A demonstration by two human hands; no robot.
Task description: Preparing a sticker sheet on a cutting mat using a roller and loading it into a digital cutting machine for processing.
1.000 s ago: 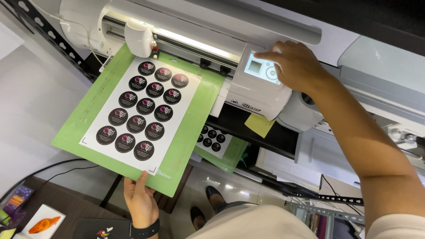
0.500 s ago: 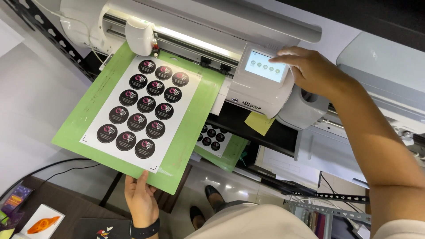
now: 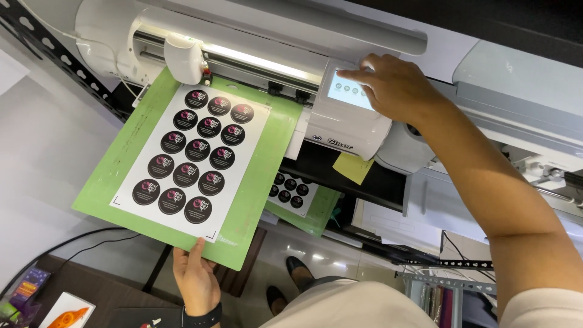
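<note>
**Mat staged at the cutter, you're on the touchscreen**

Step in hand, as I read it: loading the sheet and setting the machine from its panel.

- Your left hand supports the green cutting mat from below at its near edge. Fingers lie flat against the mat's underside and edge, thumb side up; the grip is spread, more a prop than a pinch. Whether any finger curls over the top, I can't tell.
- The mat carries a white sticker sheet with rows of round black labels. Its far edge sits under the white carriage head at the mouth of the cutting machine. The mat hangs out toward you, tilted to the left, unsupported apart from your hand and the machine.
- Your right hand is over the touchscreen on the machine's right-hand control block. The index fingertip touches or nearly touches the top edge of the screen; the other fingers are loosely bent, holding nothing.
- Below the machine: a second green mat with a smaller label sheet, and a yellow sticky note on the dark shelf edge.

Next move, my judgement: keep the mat level and square to the rollers while you press. It looks skewed against the machine front, so straighten it before any feed. Don't let go with the left hand until the rollers have it.
</note>
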